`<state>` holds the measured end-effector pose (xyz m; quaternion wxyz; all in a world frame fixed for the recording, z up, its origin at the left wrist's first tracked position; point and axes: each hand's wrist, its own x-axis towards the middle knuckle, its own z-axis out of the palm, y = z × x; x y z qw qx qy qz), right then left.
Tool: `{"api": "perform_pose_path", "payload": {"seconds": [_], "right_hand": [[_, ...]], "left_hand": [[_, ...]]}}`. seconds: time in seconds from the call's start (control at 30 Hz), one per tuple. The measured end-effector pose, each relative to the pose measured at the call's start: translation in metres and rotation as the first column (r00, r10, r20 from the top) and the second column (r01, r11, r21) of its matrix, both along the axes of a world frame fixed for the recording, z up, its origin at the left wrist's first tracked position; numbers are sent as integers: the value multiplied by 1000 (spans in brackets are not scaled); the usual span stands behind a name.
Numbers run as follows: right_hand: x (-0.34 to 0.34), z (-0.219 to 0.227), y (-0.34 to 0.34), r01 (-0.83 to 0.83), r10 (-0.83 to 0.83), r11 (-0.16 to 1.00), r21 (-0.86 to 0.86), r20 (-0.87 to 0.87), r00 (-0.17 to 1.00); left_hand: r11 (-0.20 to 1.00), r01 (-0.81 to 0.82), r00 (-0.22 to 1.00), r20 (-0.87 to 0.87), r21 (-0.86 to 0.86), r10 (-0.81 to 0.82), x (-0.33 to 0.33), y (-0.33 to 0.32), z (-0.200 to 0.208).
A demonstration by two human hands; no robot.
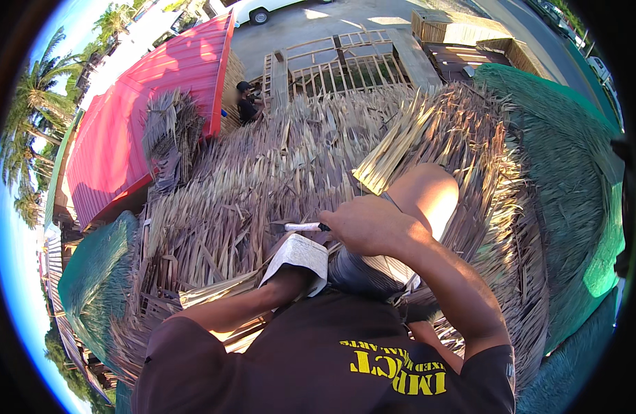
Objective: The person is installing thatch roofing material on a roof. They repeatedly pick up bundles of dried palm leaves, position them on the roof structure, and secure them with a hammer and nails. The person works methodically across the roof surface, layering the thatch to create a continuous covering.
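My right hand (370, 225) is closed around the black grip of a hammer-like tool (302, 226). Its whitish shaft points left across the thatch, and its far end is hard to make out against the dry leaves. Beside it, my left forearm (238, 308) reaches forward to a white, rough-looking piece (300, 257) that covers most of the left hand; those fingers are hidden. Under both hands spreads a roof of dry palm thatch (262, 165). My bent right knee (432, 196) rests beyond the right hand, beside a lighter bundle of leaf strips (394, 148).
A red metal roof (149, 103) rises at the left, with a loose pile of thatch (173, 134) at its edge. Past the far roof edge, a person in black (247, 103) is near a wooden slatted frame (349, 69). Green netting (559, 131) covers thatch at the right.
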<state>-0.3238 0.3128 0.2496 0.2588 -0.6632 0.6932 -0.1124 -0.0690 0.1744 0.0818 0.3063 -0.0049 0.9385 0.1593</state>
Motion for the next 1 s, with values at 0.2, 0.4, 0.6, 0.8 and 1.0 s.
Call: {"api": "perform_pose_path", "payload": {"seconds": [0.2,0.4,0.6,0.8,1.0], "right_hand": [[4,-1,16,34,-35,999,35,14,999],[-15,-9,30,176,-178,983,-55,-34,984],[-29,-14,45,484,-352,828,-284,409,842],[-44,8,48,794,-485,579,-184,705,517],[-98,18,76,905,-328,424,31,937,122]], "left_hand": [[998,-18,1000,12,-60,19,-5,6,26],[997,-80,980,182,7,78,-36,4,108],[231,-598,608,247,767,754,-115,-26,161],[-166,-158,699,229,973,678,-221,2,164],[472,-18,889,-202,881,411,-317,25,177]]}}
